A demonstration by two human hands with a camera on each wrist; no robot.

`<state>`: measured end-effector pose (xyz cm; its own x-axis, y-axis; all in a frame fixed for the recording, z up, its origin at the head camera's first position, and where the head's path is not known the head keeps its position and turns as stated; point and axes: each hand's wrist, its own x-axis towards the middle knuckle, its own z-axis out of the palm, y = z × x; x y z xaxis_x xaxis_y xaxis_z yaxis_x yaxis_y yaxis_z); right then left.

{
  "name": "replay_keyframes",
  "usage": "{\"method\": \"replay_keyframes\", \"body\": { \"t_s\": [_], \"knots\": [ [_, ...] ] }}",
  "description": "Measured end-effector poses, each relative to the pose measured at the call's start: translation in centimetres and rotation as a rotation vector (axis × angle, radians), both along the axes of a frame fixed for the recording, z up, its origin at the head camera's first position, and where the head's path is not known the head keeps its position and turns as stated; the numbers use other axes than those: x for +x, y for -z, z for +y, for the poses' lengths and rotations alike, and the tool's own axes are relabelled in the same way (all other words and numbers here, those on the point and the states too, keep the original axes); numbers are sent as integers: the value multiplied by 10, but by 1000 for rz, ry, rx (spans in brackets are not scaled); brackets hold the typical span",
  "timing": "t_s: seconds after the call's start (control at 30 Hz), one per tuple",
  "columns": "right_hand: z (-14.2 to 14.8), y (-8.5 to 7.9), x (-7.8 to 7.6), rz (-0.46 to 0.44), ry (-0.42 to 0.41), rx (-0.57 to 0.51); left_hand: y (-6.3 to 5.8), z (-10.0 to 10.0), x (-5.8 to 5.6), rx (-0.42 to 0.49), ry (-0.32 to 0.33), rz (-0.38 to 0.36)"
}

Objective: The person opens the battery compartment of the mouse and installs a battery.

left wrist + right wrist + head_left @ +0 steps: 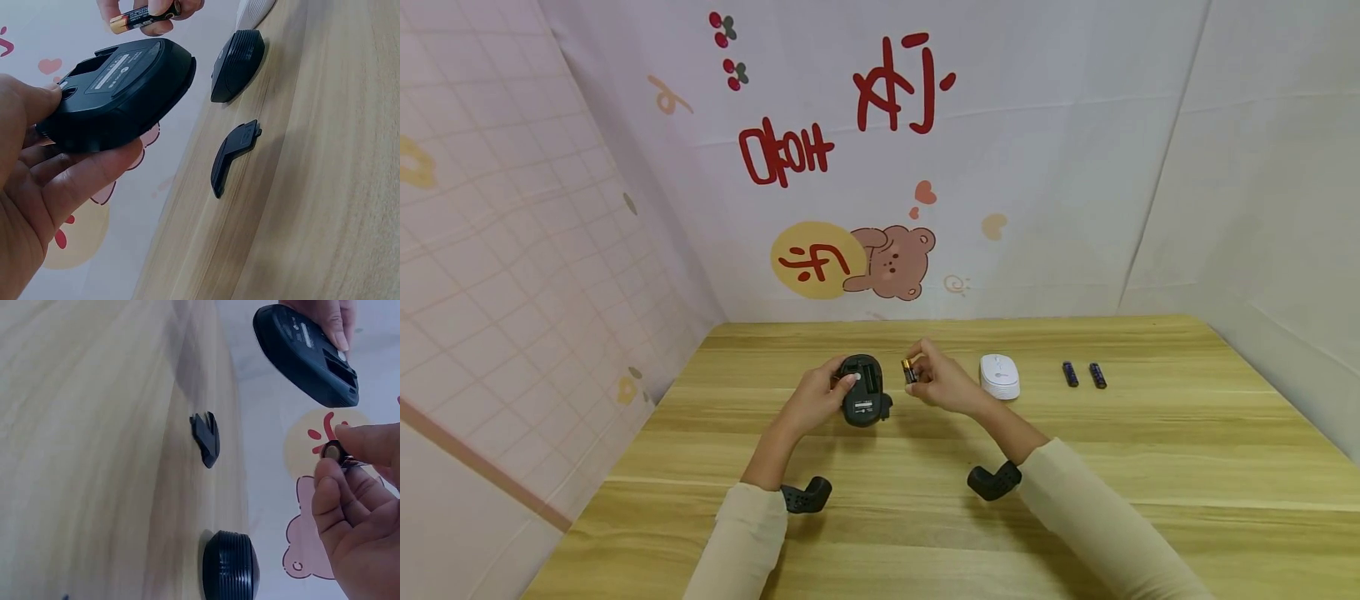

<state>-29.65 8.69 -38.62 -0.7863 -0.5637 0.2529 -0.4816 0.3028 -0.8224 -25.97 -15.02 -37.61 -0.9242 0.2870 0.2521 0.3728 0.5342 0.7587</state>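
Observation:
My left hand (822,393) holds a black computer mouse (863,408) above the table, underside up, the thumb on its bottom face. Its open battery slot (339,367) shows dark. To the right, apart from the mouse, my right hand (946,383) pinches a black-and-gold battery (145,17) between thumb and fingers. A loose black battery cover (234,153) lies on the table below the held mouse, partly hidden in the head view. Another black mouse (239,65) with ribbed sides stands on the table; the right hand hides it in the head view.
A white mouse (1000,377) sits right of my right hand. Two dark blue batteries (1070,373) lie farther right on the wooden table (880,550). A printed cloth wall (1060,208) rises behind the table's back edge. Black wrist mounts (808,497) stick out inward from both forearms.

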Motion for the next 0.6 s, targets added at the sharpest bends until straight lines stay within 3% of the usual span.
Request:
{"method": "replay_keyframes", "body": {
  "t_s": [0.13, 0.37, 0.6],
  "knots": [
    [-4, -5, 4, -10, 7, -20, -1, 1, 0, -6, -1, 5],
    [-13, -36, 28, -22, 33, -82, 0, 4, 1, -5, 8, 9],
    [-19, -44, 33, 1, 74, -126, 0, 11, -1, 2, 27, -25]
  ]
}}
